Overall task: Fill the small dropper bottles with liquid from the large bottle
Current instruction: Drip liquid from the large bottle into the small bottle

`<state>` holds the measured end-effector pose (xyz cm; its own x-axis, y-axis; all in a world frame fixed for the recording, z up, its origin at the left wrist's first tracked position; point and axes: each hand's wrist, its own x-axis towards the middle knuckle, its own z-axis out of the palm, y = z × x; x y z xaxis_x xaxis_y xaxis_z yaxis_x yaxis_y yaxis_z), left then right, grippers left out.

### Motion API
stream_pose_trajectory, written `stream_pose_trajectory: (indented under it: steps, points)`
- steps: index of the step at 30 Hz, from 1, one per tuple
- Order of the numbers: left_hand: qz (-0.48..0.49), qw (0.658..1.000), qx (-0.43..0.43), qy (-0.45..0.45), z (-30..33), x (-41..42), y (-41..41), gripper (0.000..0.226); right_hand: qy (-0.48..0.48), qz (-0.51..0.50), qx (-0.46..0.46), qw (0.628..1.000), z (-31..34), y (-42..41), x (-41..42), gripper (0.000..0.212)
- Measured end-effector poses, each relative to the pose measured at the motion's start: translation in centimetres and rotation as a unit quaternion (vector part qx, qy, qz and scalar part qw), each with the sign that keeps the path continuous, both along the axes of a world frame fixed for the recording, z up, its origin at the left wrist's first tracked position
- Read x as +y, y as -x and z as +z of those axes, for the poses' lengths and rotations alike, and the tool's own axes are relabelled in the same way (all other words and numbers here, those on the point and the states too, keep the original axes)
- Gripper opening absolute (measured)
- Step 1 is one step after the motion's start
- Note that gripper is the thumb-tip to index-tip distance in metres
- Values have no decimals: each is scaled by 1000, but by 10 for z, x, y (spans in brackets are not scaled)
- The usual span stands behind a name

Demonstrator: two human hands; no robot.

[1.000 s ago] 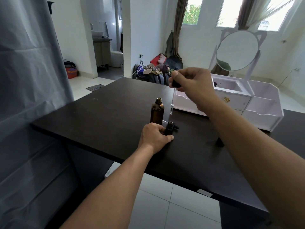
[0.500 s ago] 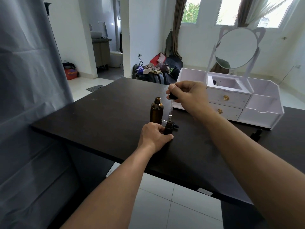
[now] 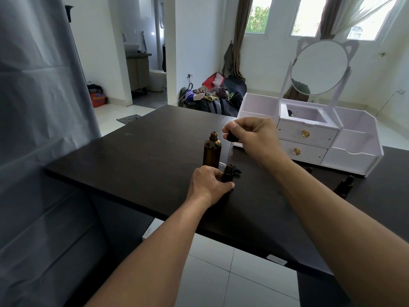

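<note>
A large amber bottle (image 3: 212,151) stands open on the dark table (image 3: 137,156). Just in front of it, my left hand (image 3: 208,185) grips a small dark dropper bottle (image 3: 228,172), upright with its mouth open. My right hand (image 3: 254,135) pinches the black bulb of a glass dropper (image 3: 230,147); the pipette points down, its tip a little above the small bottle's mouth. A loose dropper cap (image 3: 237,171) lies right behind the small bottle. Another small dropper bottle (image 3: 344,187) with its cap on stands to the right, partly hidden by my right forearm.
A white vanity organiser (image 3: 354,151) with drawers and a round mirror (image 3: 318,67) stands at the back right of the table. A grey curtain (image 3: 39,107) hangs on the left. The table's near edge runs diagonally below my hands.
My right hand has lowered the dropper from well above the table toward the small bottle's mouth. The left hand stayed on the small bottle.
</note>
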<state>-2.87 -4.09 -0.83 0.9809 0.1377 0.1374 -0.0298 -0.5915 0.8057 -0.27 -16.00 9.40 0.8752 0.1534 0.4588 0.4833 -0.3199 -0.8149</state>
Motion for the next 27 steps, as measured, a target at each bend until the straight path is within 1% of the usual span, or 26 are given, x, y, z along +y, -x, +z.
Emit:
stream_pose_trajectory:
  steps: [4,6,11,14,18,23,27]
  points:
    - [3,1000,-6,-1,0,0,-1,25,-6,-7,-12,1000,2,-1,-1,11]
    - [2,1000,-13,-1,-1,1,-1,26,-11,-16,-21,1000,8,-1,-1,12]
    - [-8,999,-33,-2,-3,2,-1,29,-105,-42,-50,992,36,-4,6,12]
    - [-14,999,-46,-8,-4,2,-1,33,-124,-53,-69,988,48,-8,14,11]
    - [-23,998,-59,-21,-4,2,-1,35,-126,-53,-83,987,56,-14,26,15]
    - [-23,997,-63,-25,-4,2,-1,36,-114,-50,-70,990,52,-22,36,20]
    - [-18,998,-61,-31,-3,2,-1,40,-108,-50,-65,991,47,-26,38,19]
